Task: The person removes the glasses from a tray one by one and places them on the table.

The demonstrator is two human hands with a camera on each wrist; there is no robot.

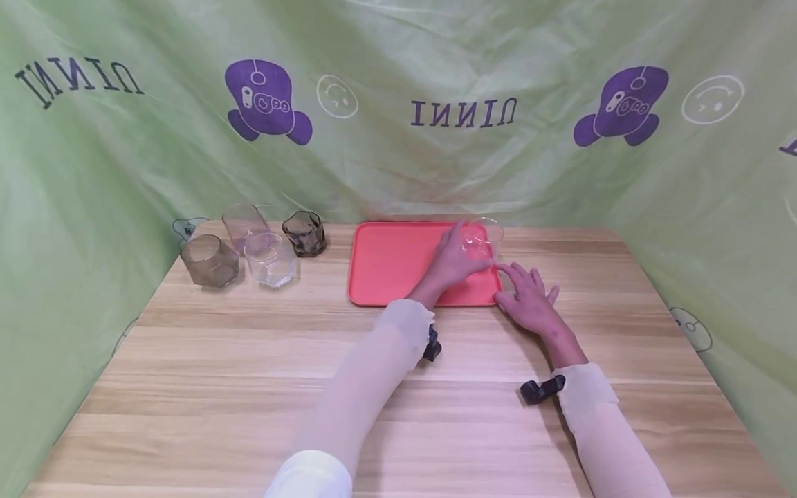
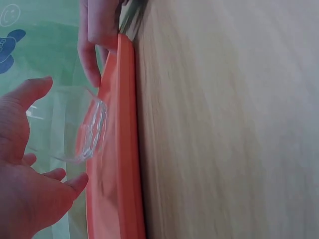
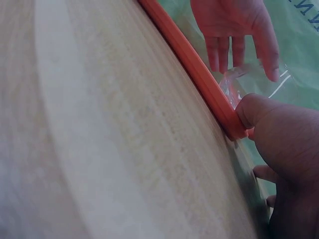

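A clear drinking glass (image 1: 482,238) stands upright at the right end of a red tray (image 1: 392,263). Around its near side is my left hand (image 1: 456,259), thumb and fingers spread apart with the glass between them. The left wrist view shows the glass (image 2: 70,124) through the wide gap between thumb and fingers. My right hand (image 1: 529,297) touches the tray's right edge with thumb and index finger, its other fingers spread out to the right. In the right wrist view, the right thumb (image 3: 256,109) lies at the tray's corner.
At the table's far left stand several more glasses: a brown-tinted one (image 1: 210,263), a clear one (image 1: 272,261), a taller one (image 1: 244,225) behind, and a dark wavy one (image 1: 305,235). A green printed cloth (image 1: 373,159) hangs along the back and sides of the wooden table (image 1: 249,387).
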